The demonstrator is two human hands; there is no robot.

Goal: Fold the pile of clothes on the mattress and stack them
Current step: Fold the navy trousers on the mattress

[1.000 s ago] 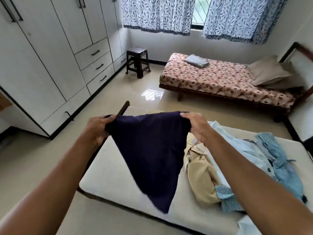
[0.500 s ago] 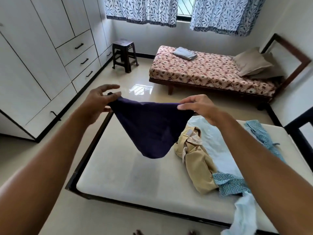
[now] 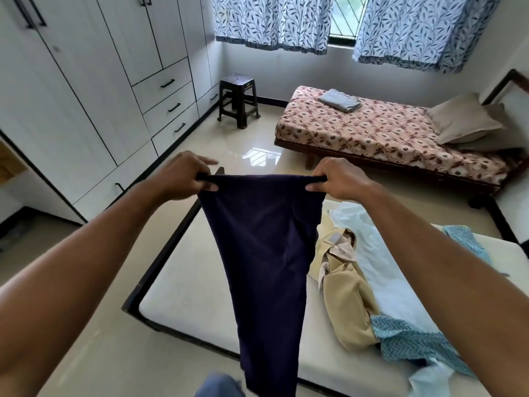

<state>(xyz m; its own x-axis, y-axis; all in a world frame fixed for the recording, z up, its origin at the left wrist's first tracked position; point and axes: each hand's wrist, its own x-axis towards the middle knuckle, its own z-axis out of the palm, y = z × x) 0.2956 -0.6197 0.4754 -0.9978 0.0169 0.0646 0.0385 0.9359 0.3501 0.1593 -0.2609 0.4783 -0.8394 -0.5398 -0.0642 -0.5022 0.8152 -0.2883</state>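
Note:
A dark navy garment (image 3: 266, 270) hangs full length in the air in front of me, above the near left corner of the cream mattress (image 3: 189, 285). My left hand (image 3: 183, 177) pinches its top left corner and my right hand (image 3: 336, 180) pinches its top right corner, stretching the top edge flat between them. On the mattress to the right lies the pile: a beige shirt (image 3: 347, 305), a pale blue garment (image 3: 380, 267) and a teal patterned garment (image 3: 412, 343). My right forearm hides part of the pile.
The mattress sits in a low dark frame (image 3: 160, 262) on a glossy tiled floor. A white wardrobe (image 3: 86, 96) lines the left wall. A dark stool (image 3: 237, 100) and a floral bed (image 3: 386, 133) with a folded grey cloth (image 3: 340, 100) and pillows (image 3: 463, 118) stand beyond.
The navy garment dropped from a short bunched shape to hanging long and straight. Both hands shifted their hold to its top corners and pulled the edge taut.

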